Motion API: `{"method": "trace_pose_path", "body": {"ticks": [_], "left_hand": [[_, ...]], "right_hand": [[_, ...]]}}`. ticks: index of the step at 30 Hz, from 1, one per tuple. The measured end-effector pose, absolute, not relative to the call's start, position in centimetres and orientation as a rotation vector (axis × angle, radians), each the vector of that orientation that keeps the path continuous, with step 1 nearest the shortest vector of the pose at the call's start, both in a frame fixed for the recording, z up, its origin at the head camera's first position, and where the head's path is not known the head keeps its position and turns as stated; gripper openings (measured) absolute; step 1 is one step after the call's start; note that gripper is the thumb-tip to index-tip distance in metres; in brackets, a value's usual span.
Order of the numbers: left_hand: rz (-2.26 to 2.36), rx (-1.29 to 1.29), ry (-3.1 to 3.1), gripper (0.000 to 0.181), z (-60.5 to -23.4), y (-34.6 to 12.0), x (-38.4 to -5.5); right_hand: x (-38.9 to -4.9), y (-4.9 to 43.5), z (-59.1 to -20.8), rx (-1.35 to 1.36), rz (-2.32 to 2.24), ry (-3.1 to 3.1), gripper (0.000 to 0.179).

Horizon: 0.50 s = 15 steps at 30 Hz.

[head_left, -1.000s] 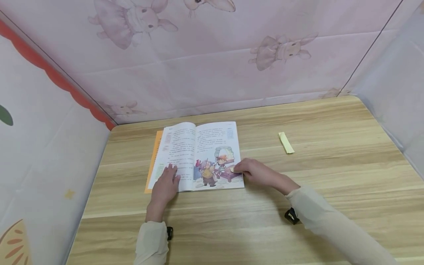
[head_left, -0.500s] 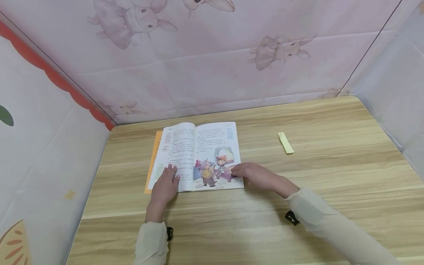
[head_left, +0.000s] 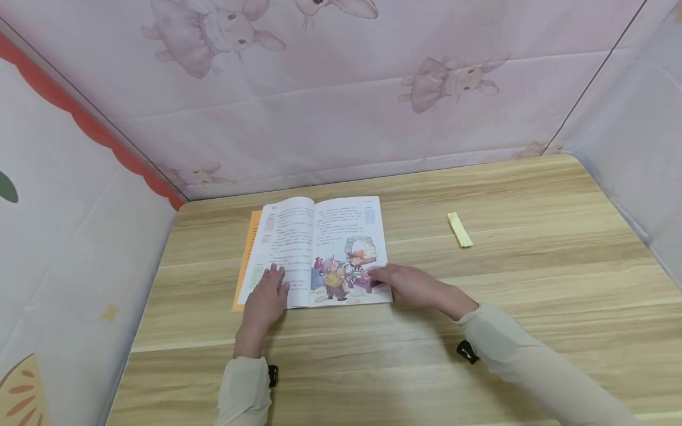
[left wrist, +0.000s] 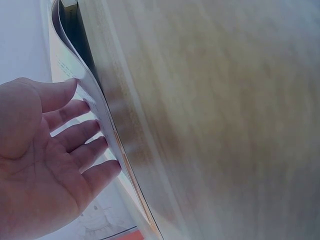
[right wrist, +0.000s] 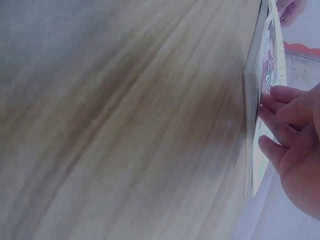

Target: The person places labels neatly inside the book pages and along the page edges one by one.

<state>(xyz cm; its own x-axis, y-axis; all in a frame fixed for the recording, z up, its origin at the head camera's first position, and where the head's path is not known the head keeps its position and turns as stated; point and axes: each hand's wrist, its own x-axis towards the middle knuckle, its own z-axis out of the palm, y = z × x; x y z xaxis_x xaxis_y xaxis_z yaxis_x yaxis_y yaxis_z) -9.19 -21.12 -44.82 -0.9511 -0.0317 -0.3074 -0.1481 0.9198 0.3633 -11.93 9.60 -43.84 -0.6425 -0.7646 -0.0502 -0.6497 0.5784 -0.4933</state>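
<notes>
"Book (head_left: 314, 251) first: where does it lie?"

"On the desk (head_left: 341, 367), left of its middle, far edge near the pink wall (head_left: 341, 100). Two pages face up, and an orange cover (head_left: 247, 260) shows along the left side."

"How are the hands held?"

"Left hand (head_left: 264, 299) reaches forward, palm down, over the lower part of the left page (head_left: 290, 236). Its fingers (left wrist: 76, 136) are spread slightly, tips at the paper."

"So that grip is released?"

"Yes, simply resting there. Right hand (head_left: 412, 283) comes from the other side, forearm (head_left: 460, 300) slanting in, fingers pointing left over the edge of the right page (head_left: 346, 222), at the drawing (head_left: 335, 284)."

"Is that grip clenched?"

"No, relaxed: the fingers bend loosely and their tips touch the paper."

"And the count?"

"One book, two hands, two pale sleeves (head_left: 244, 384). Two small black objects (head_left: 467, 351), one by each sleeve, too small to make out. One yellow paper strip (head_left: 460, 230) lies right of the book, well apart from it. The drawing shows two figures."
</notes>
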Motion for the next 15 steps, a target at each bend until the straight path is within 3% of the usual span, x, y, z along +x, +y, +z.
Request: {"method": "trace_pose_path", "body": {"ticks": [10, 15], "left_hand": [[0.555, -0.138, 2.785, 0.047, -44.89, -21.11, -9.18], [0.546, -0.141, 2.779, 0.047, -44.84, -21.10, -9.24]], "right_hand": [[-11.72, 9.85, -43.43, -1.322, -0.542, 2.525, 0.040], [-11.62, 10.20, -43.05, -1.265, -0.516, 2.483, 0.038]]}}
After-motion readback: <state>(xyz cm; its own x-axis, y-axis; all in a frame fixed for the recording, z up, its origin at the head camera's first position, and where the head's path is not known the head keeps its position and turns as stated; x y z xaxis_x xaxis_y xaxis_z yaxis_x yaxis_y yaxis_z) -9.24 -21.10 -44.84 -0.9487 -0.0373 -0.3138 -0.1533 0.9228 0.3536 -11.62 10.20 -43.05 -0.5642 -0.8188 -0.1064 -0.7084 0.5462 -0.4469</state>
